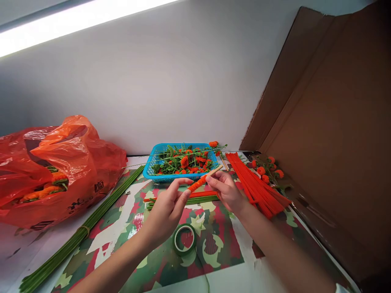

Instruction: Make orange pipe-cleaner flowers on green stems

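Observation:
An orange fuzzy stem (pixel 198 184) is coiled around a thin wooden stick (pixel 215 170), held up in front of the blue basket. My left hand (pixel 169 203) pinches the lower left end of the orange coil between thumb and fingers. With its fingers closed, my right hand (pixel 225 190) grips the stick beside the coil's upper end. Below the hands a roll of green tape (pixel 184 240) lies flat on the patterned mat (pixel 165 264). Behind them, orange and green stems (pixel 201 199) lie across the mat.
The blue basket (pixel 159 177) holds orange flowers and green stems. At left are an orange plastic bag (pixel 100 162) and a long green stem bundle (pixel 82 232). Orange stems (pixel 256 185) and small flowers (pixel 265 178) lie right, beside a cardboard panel (pixel 330 101).

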### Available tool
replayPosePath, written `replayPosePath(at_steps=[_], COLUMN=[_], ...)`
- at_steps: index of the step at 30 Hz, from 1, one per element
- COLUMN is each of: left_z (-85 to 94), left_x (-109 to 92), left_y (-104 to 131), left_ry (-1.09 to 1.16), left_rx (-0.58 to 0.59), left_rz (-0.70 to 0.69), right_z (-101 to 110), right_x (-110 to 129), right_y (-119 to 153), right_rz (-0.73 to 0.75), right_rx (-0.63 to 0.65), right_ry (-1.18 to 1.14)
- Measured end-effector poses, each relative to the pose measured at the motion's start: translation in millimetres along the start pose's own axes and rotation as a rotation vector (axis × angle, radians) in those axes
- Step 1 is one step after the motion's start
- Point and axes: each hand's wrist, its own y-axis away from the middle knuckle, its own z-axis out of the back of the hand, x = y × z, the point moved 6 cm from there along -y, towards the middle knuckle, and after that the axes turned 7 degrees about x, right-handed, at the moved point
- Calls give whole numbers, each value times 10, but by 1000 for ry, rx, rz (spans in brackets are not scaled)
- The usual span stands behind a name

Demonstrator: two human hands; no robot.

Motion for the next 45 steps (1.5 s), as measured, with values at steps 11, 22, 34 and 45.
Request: replayPosePath(at_steps=[11, 22, 34, 45], left_z=[-51, -42, -85, -38], left_x=[-51, 51, 68, 60], left_y=[14, 18, 11, -60], left_ry=[-117, 414, -4, -141], left_rx=[1, 156, 589, 249], left_rz=[-137, -92, -5, 32], right_z=[-280, -110, -137, -344], right_x=[-93, -16, 244, 424], right_y=[80, 51, 130, 207], right_rz=[-67, -145, -18, 313], right_rx=[89, 358, 514, 209], right_ry=[2, 125, 946, 1484])
